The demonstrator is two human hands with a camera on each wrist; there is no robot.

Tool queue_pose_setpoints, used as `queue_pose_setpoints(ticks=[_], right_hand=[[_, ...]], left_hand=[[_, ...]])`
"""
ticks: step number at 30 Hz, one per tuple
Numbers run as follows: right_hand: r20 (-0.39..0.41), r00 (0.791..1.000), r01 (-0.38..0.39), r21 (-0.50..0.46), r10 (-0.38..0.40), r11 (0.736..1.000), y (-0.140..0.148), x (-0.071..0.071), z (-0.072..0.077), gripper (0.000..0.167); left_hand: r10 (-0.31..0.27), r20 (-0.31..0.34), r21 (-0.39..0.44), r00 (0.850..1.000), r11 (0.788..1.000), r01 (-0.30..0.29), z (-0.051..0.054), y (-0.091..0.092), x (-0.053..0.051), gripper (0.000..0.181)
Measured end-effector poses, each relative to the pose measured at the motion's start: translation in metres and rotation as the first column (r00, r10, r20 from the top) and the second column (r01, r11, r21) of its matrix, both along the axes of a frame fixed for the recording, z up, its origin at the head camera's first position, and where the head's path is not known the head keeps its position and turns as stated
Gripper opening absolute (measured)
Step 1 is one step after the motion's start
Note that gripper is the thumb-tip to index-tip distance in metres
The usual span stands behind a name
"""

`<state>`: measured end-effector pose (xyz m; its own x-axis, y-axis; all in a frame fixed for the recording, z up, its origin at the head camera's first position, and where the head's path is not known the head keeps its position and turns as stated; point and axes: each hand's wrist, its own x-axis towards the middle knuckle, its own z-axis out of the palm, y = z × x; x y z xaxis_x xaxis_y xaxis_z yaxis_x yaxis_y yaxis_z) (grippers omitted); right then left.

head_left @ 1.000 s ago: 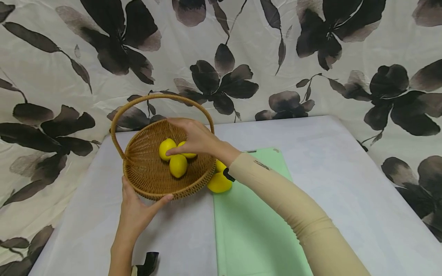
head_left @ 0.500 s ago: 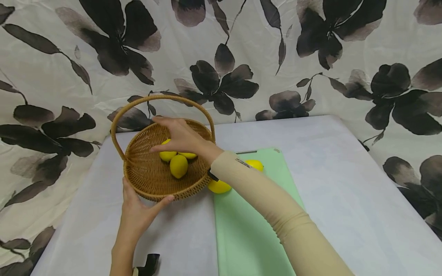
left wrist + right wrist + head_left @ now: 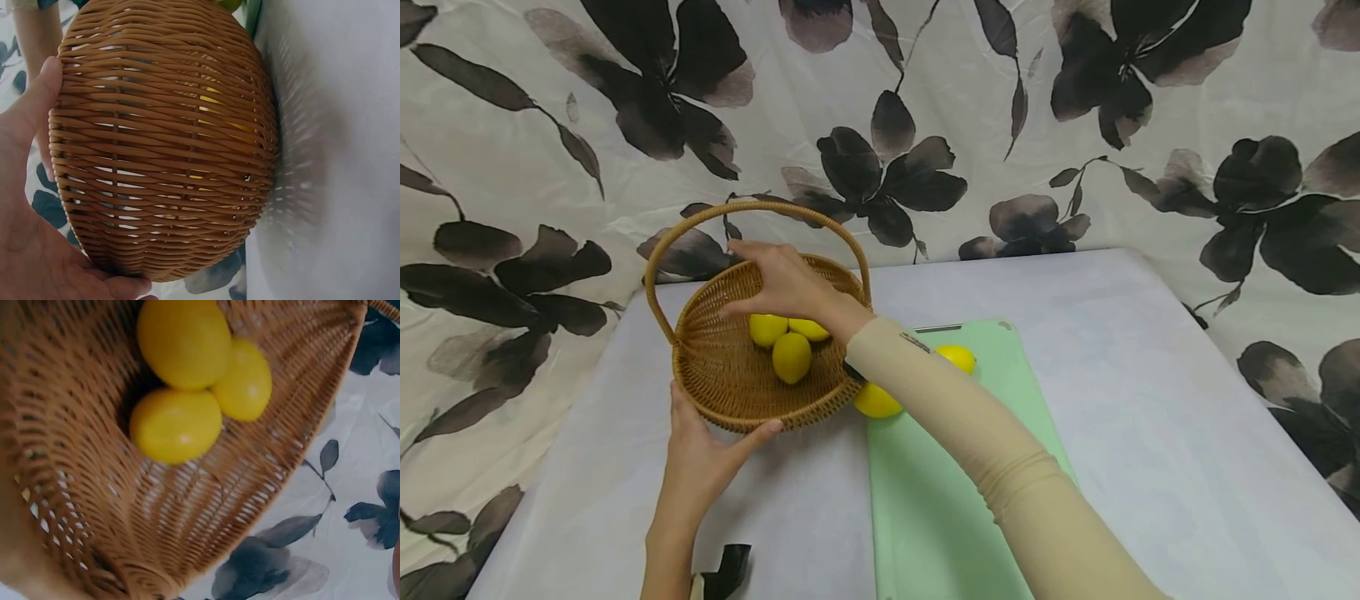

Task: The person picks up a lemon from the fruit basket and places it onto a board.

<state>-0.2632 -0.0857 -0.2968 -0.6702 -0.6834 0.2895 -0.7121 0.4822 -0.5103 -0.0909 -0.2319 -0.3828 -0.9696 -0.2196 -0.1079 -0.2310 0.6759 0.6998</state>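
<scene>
The wicker basket (image 3: 730,392) leans with its opening towards the head camera. Its near left side is gripped by my left hand (image 3: 696,462), thumb at the rim; the left wrist view shows the thumb (image 3: 47,81) against the weave (image 3: 162,144). Three yellow lemons (image 3: 792,358) lie inside, grouped together in the right wrist view too (image 3: 178,425). My right hand (image 3: 790,287) is over the basket's far part, under the arched handle, thumb and fingers apart and holding nothing; whether it touches the far rim I cannot tell.
A green board (image 3: 940,492) lies right of the basket on the white-covered table (image 3: 1150,400). One lemon (image 3: 877,402) sits beside the basket's right edge, another (image 3: 957,358) behind the right sleeve. Flowered cloth (image 3: 1000,83) hangs at the back.
My right hand has moved left and away from the lemons in the basket. A lemon on the board has come into view beyond the sleeve. The left hand keeps its grip.
</scene>
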Motion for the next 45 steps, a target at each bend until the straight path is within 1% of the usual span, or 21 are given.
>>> queue_pose_setpoints(ticks=[7, 11, 14, 17, 19, 20, 24, 27, 30, 32, 36, 40, 43, 45], right_hand=[[0.029, 1.000, 0.004, 0.012, -0.004, 1.000, -0.007, -0.008, 0.004, 0.090], [0.030, 0.999, -0.021, 0.043, 0.020, 0.999, -0.015, -0.009, 0.003, 0.088], [0.028, 0.998, -0.052, 0.103, 0.050, 0.993, -0.023, -0.009, -0.002, 0.087], [0.017, 0.996, -0.086, 0.229, 0.084, 0.970, -0.029, -0.009, -0.010, 0.088], [0.024, 0.995, -0.095, 0.321, 0.093, 0.942, -0.032, -0.009, -0.015, 0.089], [0.031, 0.995, -0.098, 0.369, 0.092, 0.924, -0.033, -0.009, -0.017, 0.090], [0.083, 0.995, -0.094, 0.524, 0.060, 0.847, -0.035, -0.010, -0.023, 0.079], [0.115, 0.993, -0.097, 0.638, 0.030, 0.764, -0.036, -0.010, -0.025, 0.070], [0.138, 0.990, -0.105, 0.726, 0.005, 0.680, -0.037, -0.009, -0.026, 0.070], [0.135, 0.991, -0.108, 0.761, 0.006, 0.640, -0.038, -0.008, -0.027, 0.071], [0.089, 0.996, -0.089, 0.803, 0.030, 0.589, -0.041, -0.005, -0.027, 0.070], [0.059, 0.998, -0.050, 0.845, 0.000, 0.532, -0.040, 0.000, -0.027, 0.071], [0.029, 0.999, -0.017, 0.861, -0.016, 0.508, -0.039, 0.005, -0.028, 0.066], [-0.014, 1.000, 0.009, 0.870, 0.008, 0.492, -0.039, 0.009, -0.030, 0.063]], left_hand=[[0.001, 0.014, -0.001, 1.000, 1.000, -0.001, 0.001, 0.002, -0.001, 0.140], [0.000, 0.005, -0.007, 1.000, 1.000, 0.000, 0.001, 0.002, -0.002, 0.140], [0.003, -0.010, -0.006, 1.000, 1.000, -0.003, 0.000, 0.001, -0.001, 0.139], [0.003, -0.027, 0.006, 1.000, 1.000, -0.003, -0.002, 0.001, 0.000, 0.139], [0.001, -0.045, 0.022, 0.999, 1.000, 0.000, -0.003, 0.001, 0.001, 0.138], [0.000, -0.057, 0.026, 0.998, 1.000, 0.002, -0.004, 0.001, 0.001, 0.138], [0.000, -0.088, 0.032, 0.996, 0.999, 0.002, -0.005, 0.002, 0.001, 0.138], [0.005, -0.081, 0.022, 0.997, 1.000, -0.003, -0.005, 0.001, 0.000, 0.138], [0.008, -0.072, 0.019, 0.997, 1.000, -0.007, -0.004, 0.001, 0.000, 0.139], [0.009, -0.067, 0.021, 0.998, 1.000, -0.008, -0.004, 0.000, 0.000, 0.139], [0.008, -0.074, 0.031, 0.997, 0.999, -0.005, -0.003, 0.000, 0.000, 0.138], [0.002, -0.089, 0.041, 0.996, 0.999, 0.002, -0.003, 0.001, 0.000, 0.137], [-0.001, -0.098, 0.046, 0.995, 0.999, 0.005, -0.004, 0.001, 0.000, 0.137], [0.001, -0.101, 0.045, 0.995, 0.999, 0.004, -0.004, 0.001, 0.001, 0.137]])
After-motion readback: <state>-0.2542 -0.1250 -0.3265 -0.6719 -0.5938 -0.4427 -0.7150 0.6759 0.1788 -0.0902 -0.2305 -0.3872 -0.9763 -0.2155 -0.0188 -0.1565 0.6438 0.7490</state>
